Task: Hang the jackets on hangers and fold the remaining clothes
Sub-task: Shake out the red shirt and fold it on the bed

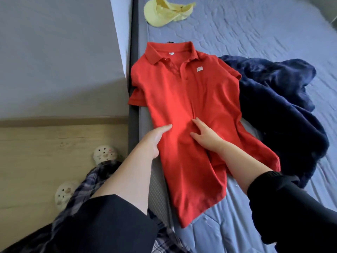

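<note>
A red polo shirt (182, 92) lies face up along the left edge of the bed (255, 33), collar at the far end and hem toward me. My left hand (155, 139) rests flat on the shirt's left side with straight fingers. Just to its right, my right hand (204, 136) presses on the shirt's middle with fingers spread. A dark navy fleece garment (282, 106) lies crumpled to the right of the shirt, partly under its edge. Farther back lies a pale yellow garment (164, 13).
The bed has a blue quilted cover and a grey frame edge (134, 52) on its left. A wall (54, 52) stands to the left. Below it is wooden floor (36, 161), with my feet in white clogs (104, 155).
</note>
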The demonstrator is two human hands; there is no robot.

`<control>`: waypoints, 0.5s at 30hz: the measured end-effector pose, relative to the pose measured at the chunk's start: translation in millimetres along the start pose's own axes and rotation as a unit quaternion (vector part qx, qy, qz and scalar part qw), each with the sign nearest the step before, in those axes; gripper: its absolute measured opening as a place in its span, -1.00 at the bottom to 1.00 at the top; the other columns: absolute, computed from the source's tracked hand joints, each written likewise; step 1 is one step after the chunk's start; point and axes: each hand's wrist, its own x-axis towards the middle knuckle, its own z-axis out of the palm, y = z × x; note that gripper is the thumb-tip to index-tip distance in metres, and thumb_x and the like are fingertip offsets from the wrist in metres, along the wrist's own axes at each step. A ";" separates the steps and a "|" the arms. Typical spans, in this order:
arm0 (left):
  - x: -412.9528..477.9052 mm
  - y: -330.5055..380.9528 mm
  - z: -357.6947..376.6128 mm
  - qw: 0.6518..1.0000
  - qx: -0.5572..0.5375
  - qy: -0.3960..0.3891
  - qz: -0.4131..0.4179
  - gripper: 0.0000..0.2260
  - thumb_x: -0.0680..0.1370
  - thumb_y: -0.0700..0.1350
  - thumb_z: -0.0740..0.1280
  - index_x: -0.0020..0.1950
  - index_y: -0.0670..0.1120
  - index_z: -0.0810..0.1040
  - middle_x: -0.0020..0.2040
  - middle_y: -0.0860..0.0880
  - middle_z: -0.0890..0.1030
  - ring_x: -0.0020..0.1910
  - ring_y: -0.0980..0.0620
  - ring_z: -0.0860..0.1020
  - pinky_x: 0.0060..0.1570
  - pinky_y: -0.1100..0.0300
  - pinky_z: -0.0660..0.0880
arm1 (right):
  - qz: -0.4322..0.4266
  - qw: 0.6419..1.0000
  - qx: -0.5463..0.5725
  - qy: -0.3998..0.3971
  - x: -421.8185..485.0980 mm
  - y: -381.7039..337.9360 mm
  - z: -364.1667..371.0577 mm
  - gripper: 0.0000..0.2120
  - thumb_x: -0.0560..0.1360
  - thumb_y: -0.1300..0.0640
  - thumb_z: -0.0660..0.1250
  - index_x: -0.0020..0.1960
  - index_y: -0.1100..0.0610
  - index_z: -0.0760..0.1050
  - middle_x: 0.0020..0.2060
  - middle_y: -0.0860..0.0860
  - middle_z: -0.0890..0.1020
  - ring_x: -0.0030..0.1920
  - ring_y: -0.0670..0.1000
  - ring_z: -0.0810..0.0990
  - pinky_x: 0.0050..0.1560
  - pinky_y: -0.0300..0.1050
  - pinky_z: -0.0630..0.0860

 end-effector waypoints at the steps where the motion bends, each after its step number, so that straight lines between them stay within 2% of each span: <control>1: -5.7 -8.2 1.8 1.000 0.003 0.018 -0.006 -0.64 0.43 -0.05 0.47 0.17 -0.16 0.60 -0.04 -0.14 0.68 -0.06 -0.07 0.64 0.08 -0.02 0.54 | 0.002 1.000 0.001 -0.002 -5.7 1.6 0.0 -0.40 0.56 0.16 0.27 0.53 0.18 0.13 0.54 0.13 0.10 0.53 0.02 0.07 0.43 -0.28 -0.05; 3: -12.2 -19.5 -2.3 0.992 -0.032 0.112 0.046 -0.64 0.40 -0.15 0.50 0.15 -0.23 0.59 -0.10 -0.16 0.65 -0.12 -0.11 0.62 0.01 -0.01 0.56 | 0.003 1.000 0.002 -0.006 -14.6 2.7 0.0 -0.40 0.55 0.15 0.28 0.53 0.15 0.14 0.54 0.10 0.10 0.53 0.01 0.09 0.43 -0.28 -0.02; 5: -17.6 -20.8 -17.9 0.951 -0.036 0.271 0.147 -0.68 0.40 -0.16 0.50 0.11 -0.22 0.60 -0.22 -0.08 0.61 -0.22 -0.07 0.57 -0.12 0.11 0.51 | -0.004 1.000 -0.003 0.001 -23.2 4.4 0.7 -0.43 0.56 0.15 0.27 0.52 0.13 0.18 0.53 0.09 0.13 0.52 0.01 0.12 0.43 -0.27 0.00; 7: -25.5 -18.0 -37.4 0.897 0.048 0.380 0.221 -0.66 0.41 -0.16 0.47 0.17 -0.15 0.57 -0.10 -0.08 0.62 -0.12 -0.08 0.58 -0.09 0.11 0.48 | -0.022 1.000 -0.007 0.019 -33.0 8.0 0.6 -0.49 0.57 0.15 0.26 0.50 0.15 0.24 0.52 0.09 0.19 0.50 0.02 0.17 0.42 -0.28 0.02; 9: -32.8 -18.5 -46.2 0.827 0.221 0.434 0.280 -0.60 0.42 -0.21 0.39 0.25 -0.08 0.48 0.01 -0.05 0.56 -0.03 -0.07 0.53 -0.09 0.11 0.41 | -0.033 0.999 0.007 0.038 -45.6 13.2 -1.7 -0.55 0.59 0.14 0.23 0.46 0.15 0.30 0.49 0.08 0.27 0.48 0.03 0.23 0.41 -0.27 0.06; 11: -39.8 -25.6 -38.0 0.750 0.369 0.420 0.352 -0.61 0.43 -0.22 0.35 0.26 -0.06 0.45 0.03 -0.06 0.49 0.01 -0.07 0.47 -0.08 0.07 0.39 | -0.042 0.997 0.026 0.059 -58.7 22.1 -5.3 -0.62 0.60 0.15 0.21 0.41 0.16 0.37 0.42 0.09 0.39 0.43 0.05 0.33 0.38 -0.27 0.14; 12: -43.8 -31.7 -27.9 0.720 0.426 0.387 0.388 -0.66 0.45 -0.20 0.34 0.22 -0.08 0.48 0.03 -0.08 0.49 0.03 -0.09 0.45 -0.04 0.03 0.40 | -0.046 0.996 0.030 0.075 -65.6 27.5 -8.2 -0.65 0.60 0.16 0.20 0.37 0.16 0.41 0.36 0.09 0.46 0.39 0.06 0.38 0.33 -0.29 0.18; 15: -52.3 -52.3 13.4 0.625 0.591 0.229 0.456 -0.85 0.49 -0.10 0.32 0.00 -0.12 0.56 -0.05 -0.12 0.54 0.04 -0.15 0.47 0.00 -0.01 0.39 | -0.048 0.987 0.017 0.155 -87.9 46.4 -19.8 -0.71 0.58 0.22 0.20 0.27 0.20 0.50 0.23 0.13 0.56 0.29 0.11 0.46 0.25 -0.29 0.23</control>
